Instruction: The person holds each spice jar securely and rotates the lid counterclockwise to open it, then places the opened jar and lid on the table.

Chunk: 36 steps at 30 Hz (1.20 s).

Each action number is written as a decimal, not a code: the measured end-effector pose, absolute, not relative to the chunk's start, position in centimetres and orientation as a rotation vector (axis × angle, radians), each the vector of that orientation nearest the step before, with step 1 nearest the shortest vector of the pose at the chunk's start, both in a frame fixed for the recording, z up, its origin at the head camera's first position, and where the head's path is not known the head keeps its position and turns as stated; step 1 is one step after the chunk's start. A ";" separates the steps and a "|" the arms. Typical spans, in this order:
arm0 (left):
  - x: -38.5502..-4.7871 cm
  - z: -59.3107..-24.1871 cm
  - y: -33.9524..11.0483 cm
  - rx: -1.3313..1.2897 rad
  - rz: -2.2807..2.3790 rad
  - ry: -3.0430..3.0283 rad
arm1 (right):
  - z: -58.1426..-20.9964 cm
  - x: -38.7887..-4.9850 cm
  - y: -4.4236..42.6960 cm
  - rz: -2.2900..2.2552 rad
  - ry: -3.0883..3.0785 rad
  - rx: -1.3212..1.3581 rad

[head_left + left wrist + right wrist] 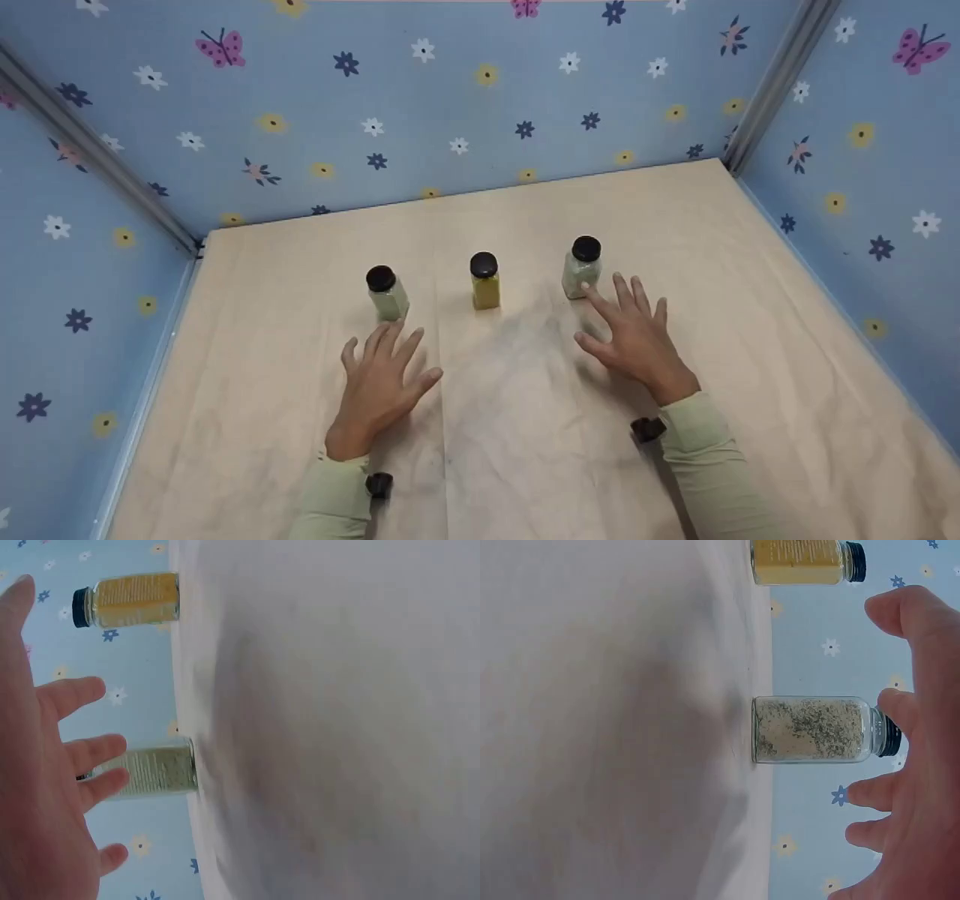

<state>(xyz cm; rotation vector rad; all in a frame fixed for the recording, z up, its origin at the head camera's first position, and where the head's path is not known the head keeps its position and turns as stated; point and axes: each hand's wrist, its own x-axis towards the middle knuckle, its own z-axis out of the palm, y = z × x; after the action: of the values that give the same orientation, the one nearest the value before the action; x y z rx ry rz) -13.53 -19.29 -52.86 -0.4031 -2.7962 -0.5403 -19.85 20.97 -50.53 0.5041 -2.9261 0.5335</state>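
Note:
Three small glass bottles with black caps stand upright in a loose row on the cloth. My left hand (379,391) is open with spread fingers, just in front of the left bottle of pale green powder (391,304) (165,771). In the middle is a bottle of yellow powder (486,292) (136,600) (796,561), apart from both hands. At the right stands a bottle with pale, dark-flecked contents (577,274) (810,729). My right hand (637,341) spreads its fingers before it, the index fingertip overlapping it in the head view; contact cannot be told.
A wrinkled beige cloth (517,435) covers the table. Blue walls (420,90) with flowers and butterflies close off the back and both sides, with grey posts (780,82) at the corners. A small black device (648,430) sits at each wrist.

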 end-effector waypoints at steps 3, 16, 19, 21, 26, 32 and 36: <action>-13.2 -53.3 -18.4 -0.428 -0.576 -2.777 | -51.0 -19.7 21.5 0.594 -2.913 0.473; -12.8 -53.4 -17.0 -0.432 -0.721 -2.795 | -51.7 -20.9 20.8 0.839 -2.915 0.332; -13.0 -53.3 -16.8 -0.438 -0.754 -2.793 | -51.8 -21.4 20.3 0.877 -2.911 0.322; -13.1 -53.2 -16.7 -0.428 -0.768 -2.795 | -51.8 -21.7 20.1 0.897 -2.911 0.325; -13.5 -53.2 -16.4 -0.403 -0.856 -2.795 | -51.9 -22.4 20.1 1.016 -2.900 0.308; -14.3 -53.1 -15.4 -0.405 -0.978 -2.796 | -51.7 -23.5 20.8 1.138 -2.871 0.213; -14.7 -53.0 -14.3 -0.387 -1.032 -2.811 | -51.6 -24.2 21.1 1.152 -2.874 0.118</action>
<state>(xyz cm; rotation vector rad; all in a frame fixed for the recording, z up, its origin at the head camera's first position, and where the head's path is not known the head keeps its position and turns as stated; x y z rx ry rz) -14.72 -14.33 -52.97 -0.3870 -2.8112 -1.0317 -24.22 21.08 -51.64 0.1182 -2.8741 1.1524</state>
